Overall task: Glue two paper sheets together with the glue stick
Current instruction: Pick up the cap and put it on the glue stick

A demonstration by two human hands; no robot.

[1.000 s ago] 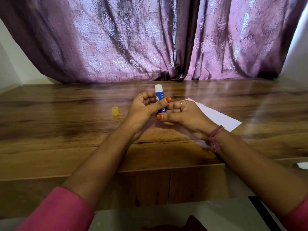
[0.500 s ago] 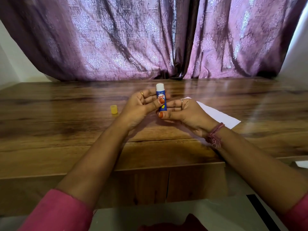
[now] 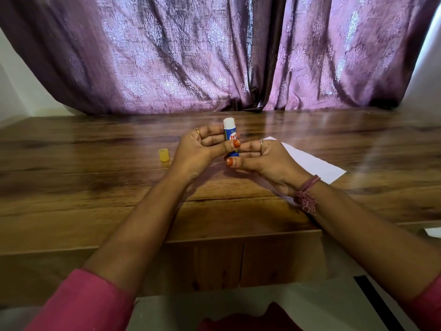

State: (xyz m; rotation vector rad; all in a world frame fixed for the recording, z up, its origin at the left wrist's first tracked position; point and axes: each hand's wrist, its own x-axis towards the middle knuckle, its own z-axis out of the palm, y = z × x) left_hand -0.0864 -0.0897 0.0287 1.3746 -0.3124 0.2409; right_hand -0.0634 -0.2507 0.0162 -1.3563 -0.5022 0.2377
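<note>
I hold the glue stick [image 3: 231, 137] upright above the table [image 3: 95, 187], between both hands. My left hand [image 3: 200, 151] grips the blue barrel, thumb pressed across the label, fingers [image 3: 211, 133] curled behind it. My right hand [image 3: 267, 158] closes on the lower end, thumb under the base. The white glue tip is exposed at the top. The yellow cap [image 3: 164, 155] stands on the table, left of my left hand and apart from it. White paper [image 3: 312, 163] lies flat on the table beneath and beyond my right hand; I cannot tell whether it is one sheet or two.
</note>
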